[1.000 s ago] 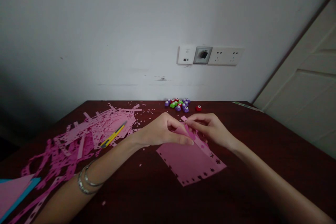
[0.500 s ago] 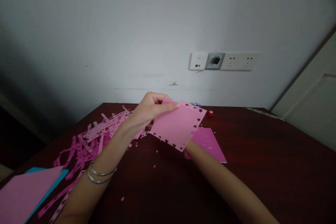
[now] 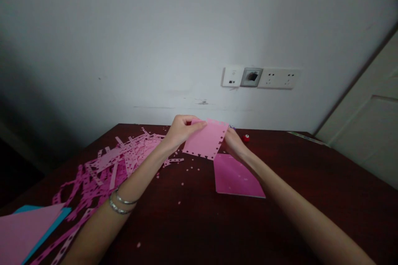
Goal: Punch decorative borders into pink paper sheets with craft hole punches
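Observation:
A light pink sheet of paper [image 3: 205, 140] with small shapes punched along its edges is held up above the table, tilted. My left hand [image 3: 180, 132] pinches its upper left part, thumb in front and fingers behind. At the sheet's right edge is my right hand [image 3: 234, 141], its fingers mostly hidden behind the paper, so I cannot see whether they grip anything. Below the right wrist lies a darker pink paper square [image 3: 234, 182] with a few tiny paper bits on it.
Left on the dark table [image 3: 192, 227] spreads a heap of punched pink paper strips [image 3: 127, 153]. Pink and blue sheets [image 3: 31, 230] lie at the near left. A red craft punch [image 3: 246, 138] and a partly hidden purple one [image 3: 231, 126] stand by the wall [image 3: 155, 49].
The punched pink sheet has been lifted off the darker pink square. Over the last half second, my right hand has come from beneath the sheet to its right edge.

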Available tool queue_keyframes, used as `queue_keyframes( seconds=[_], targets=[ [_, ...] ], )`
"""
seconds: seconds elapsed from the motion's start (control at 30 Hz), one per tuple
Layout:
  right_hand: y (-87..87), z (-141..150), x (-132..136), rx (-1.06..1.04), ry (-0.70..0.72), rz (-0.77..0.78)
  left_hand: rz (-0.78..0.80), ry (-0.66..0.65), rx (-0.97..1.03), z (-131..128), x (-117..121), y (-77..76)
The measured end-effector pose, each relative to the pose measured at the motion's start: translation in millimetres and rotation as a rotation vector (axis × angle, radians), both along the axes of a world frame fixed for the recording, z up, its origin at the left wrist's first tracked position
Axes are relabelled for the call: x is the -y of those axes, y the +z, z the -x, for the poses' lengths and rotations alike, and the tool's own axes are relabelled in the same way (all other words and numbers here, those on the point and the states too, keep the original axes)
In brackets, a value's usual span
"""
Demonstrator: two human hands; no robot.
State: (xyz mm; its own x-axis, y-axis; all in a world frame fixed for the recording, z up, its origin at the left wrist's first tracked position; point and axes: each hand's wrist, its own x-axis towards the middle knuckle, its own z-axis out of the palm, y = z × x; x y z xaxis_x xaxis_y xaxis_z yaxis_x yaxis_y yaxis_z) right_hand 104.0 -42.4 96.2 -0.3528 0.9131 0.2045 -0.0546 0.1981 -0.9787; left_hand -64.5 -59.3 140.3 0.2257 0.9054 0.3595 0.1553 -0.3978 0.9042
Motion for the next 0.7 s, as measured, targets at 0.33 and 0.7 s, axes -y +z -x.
queue_keyframes(
  seconds=[0.33,0.7],
  targets=[
    [5.5,-42,25,0.062,-0.205,-0.124,0.009,0.000,0.046,-13,-11,-17.0],
    [28.2,-50,51,0.433,0.280,-0.163,0.076,-0.381,-0.245,-15,9,-1.2]
  ],
)
